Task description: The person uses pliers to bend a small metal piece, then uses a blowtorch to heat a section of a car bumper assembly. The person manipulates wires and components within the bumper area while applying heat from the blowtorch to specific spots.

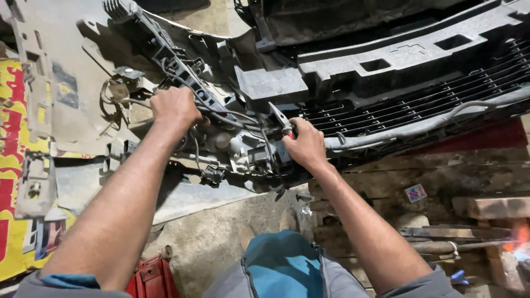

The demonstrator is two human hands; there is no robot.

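Head view, car front end with bumper off. Left hand [175, 106]: grip closed on wiring bundle [221, 116] by black bracket [182, 69]. Right hand [305, 144]: grip holding red-handled pliers [281, 120], tips at wires. Advice: keep bundle taut, nip only the intended strand.

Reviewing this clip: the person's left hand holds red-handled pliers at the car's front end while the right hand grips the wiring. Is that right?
Not quite. In the head view the red-handled pliers are in the right hand, not the left. The left hand is the one gripping the wiring at the car's front end.
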